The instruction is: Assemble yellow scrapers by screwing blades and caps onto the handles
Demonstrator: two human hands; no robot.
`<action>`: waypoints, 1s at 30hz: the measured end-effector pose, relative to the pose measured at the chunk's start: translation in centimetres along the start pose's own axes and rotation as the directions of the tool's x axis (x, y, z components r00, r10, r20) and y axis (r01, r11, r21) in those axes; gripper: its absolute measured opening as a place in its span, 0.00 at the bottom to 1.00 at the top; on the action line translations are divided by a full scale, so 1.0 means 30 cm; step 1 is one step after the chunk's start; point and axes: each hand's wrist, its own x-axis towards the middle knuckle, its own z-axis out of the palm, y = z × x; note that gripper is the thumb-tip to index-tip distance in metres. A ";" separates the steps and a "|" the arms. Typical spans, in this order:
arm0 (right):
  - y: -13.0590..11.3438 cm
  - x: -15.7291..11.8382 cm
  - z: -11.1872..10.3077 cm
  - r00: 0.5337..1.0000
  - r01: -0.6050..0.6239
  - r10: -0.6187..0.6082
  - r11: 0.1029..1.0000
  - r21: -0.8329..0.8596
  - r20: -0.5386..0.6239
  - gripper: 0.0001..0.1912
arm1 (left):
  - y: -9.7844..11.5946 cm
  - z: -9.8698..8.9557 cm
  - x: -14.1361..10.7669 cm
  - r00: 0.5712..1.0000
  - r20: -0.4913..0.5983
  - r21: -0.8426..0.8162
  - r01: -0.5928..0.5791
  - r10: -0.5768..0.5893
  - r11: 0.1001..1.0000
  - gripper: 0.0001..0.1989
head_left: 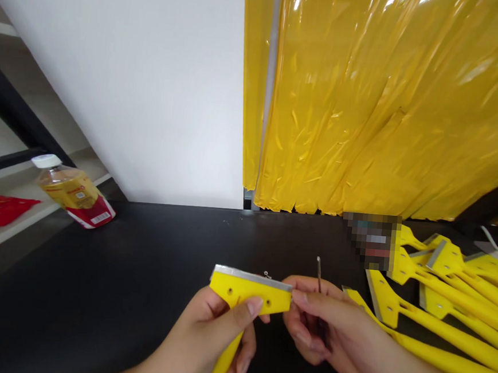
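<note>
My left hand point(220, 333) is closed round a yellow scraper point(249, 290), its thumb pressing on the head below the metal blade edge. The head faces up and shows two small holes; the handle runs down out of view. At the head's right end, the thumb and fingertips of my right hand point(320, 318) are pinched against the corner. A thin metal rod point(318, 272) with a flattened tip stands up from that same hand; its lower part is hidden by the fingers. Small shiny metal bits point(267, 274) show just beyond the blade edge.
More yellow scrapers point(452, 283) lie heaped on the black table point(152, 265) at the right, near a blurred-out patch point(374, 239). A bottle point(76, 193) with a white cap leans at the left. A white panel point(153, 87) and yellow plastic curtain point(367, 104) stand behind.
</note>
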 end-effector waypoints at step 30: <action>-0.146 -0.034 -0.165 0.846 -0.183 -0.473 0.175 -0.968 -0.245 0.07 | 0.062 -0.069 0.027 0.962 -0.249 0.052 -0.099 0.108 0.994 0.21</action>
